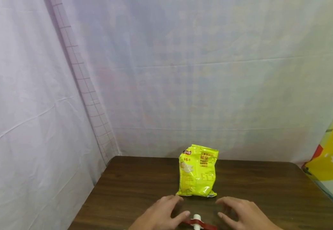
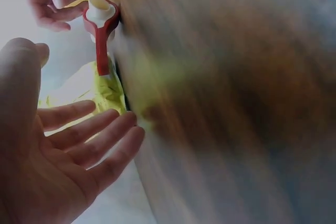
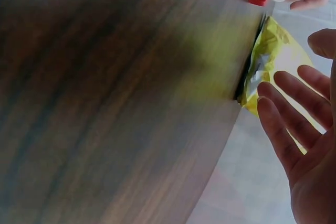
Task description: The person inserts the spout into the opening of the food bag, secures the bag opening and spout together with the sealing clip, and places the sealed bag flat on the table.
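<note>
Below the yellow bag (image 1: 197, 175), the head view's edge cuts off a red-and-white object (image 1: 197, 221). The bag's smallest print (image 1: 203, 162) is unreadable.

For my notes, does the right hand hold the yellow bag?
No, the right hand is open and empty, not touching the yellow bag.

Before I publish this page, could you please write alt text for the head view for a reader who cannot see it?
A person's empty left hand and right hand flank a red-and-white object, partly cut off by the bottom edge, at a dark wooden table. Beyond them stands a bright yellow bag, with pale cloth behind.
</note>
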A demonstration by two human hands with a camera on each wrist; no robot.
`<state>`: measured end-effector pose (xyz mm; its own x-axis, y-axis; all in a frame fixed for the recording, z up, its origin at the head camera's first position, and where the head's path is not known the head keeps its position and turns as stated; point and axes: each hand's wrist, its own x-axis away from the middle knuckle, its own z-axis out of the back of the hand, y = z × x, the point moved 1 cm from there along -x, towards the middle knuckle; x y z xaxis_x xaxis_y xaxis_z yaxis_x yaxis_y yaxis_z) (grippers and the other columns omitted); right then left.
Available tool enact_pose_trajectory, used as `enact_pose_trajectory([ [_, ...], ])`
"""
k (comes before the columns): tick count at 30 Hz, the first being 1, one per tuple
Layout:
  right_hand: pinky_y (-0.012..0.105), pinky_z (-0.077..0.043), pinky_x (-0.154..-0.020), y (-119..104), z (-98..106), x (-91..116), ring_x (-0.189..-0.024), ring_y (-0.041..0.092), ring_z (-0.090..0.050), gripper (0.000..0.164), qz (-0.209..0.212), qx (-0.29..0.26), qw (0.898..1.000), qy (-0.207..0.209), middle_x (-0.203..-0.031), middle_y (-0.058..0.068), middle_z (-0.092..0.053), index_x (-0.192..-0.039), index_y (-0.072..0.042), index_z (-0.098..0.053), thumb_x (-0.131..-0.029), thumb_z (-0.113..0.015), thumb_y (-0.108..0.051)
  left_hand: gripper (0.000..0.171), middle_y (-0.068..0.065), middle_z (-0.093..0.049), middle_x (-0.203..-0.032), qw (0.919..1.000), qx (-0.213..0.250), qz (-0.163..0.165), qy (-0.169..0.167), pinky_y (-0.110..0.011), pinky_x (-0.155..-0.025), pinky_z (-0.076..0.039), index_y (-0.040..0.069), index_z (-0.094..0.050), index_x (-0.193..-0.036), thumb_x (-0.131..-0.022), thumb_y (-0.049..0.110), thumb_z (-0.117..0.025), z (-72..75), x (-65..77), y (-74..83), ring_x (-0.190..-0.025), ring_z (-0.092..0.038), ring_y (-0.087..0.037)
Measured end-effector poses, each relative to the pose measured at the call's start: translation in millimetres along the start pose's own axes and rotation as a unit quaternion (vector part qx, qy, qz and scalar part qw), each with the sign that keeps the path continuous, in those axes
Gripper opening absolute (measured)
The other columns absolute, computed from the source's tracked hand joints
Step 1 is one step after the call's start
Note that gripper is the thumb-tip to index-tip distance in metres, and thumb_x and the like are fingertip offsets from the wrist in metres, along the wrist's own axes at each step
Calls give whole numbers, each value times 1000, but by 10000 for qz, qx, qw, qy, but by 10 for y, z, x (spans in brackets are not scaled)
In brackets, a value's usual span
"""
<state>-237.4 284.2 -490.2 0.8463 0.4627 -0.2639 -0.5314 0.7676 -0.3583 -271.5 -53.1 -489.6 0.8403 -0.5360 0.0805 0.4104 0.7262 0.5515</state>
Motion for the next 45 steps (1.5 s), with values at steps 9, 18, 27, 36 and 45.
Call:
enact_pose_trajectory([
  [9,24,-53,-64,39,-71,23,-84,-10,-62,16,131,-474,9978,-436,-105,-29,-70,-111,-37,-75,-105,-70,-51,38,21,-69,-112,9996,175,-213,9,-33,-85,-59,35,-71,-126,-101,63,-68,-96,53,-31,-98,-60,4],
  [18,25,-53,-67,15,-109,39,-86,-9,-62,15,3,-687,9942,-823,-101,-31,-69,-107,-41,-76,-104,-69,-54,27,20,-73,-95,9918,930,-864,-114,-19,-76,-57,19,-77,-121,-103,40,-75,-105,85,-62,-85,-65,8],
  [27,25,-52,-68,9,-139,20,-88,-8,-59,20,40,-855,9875,-1327,-101,-28,-68,-109,-41,-78,-99,-74,-58,9,18,-72,-88,9822,1542,-1035,-288,-17,-68,-55,19,-81,-108,-101,25,-78,-117,114,-114,-76,-65,5],
  [36,22,-46,-62,16,-177,14,-80,-7,-51,24,147,-911,9849,-1466,-94,-26,-61,-112,-37,-81,-97,-77,-56,7,16,-74,-87,9758,1861,-1060,-444,-18,-68,-56,18,-82,-105,-101,21,-78,-125,115,-132,-75,-67,3],
  [45,24,-51,-61,42,-233,31,-76,-4,-62,3,-190,-1982,9696,-1425,-89,-20,-69,-99,-34,-77,-102,-77,-36,6,15,-75,-88,9705,2152,-1035,-337,-18,-69,-58,18,-82,-105,-101,20,-78,-155,128,-111,-77,-68,2],
])
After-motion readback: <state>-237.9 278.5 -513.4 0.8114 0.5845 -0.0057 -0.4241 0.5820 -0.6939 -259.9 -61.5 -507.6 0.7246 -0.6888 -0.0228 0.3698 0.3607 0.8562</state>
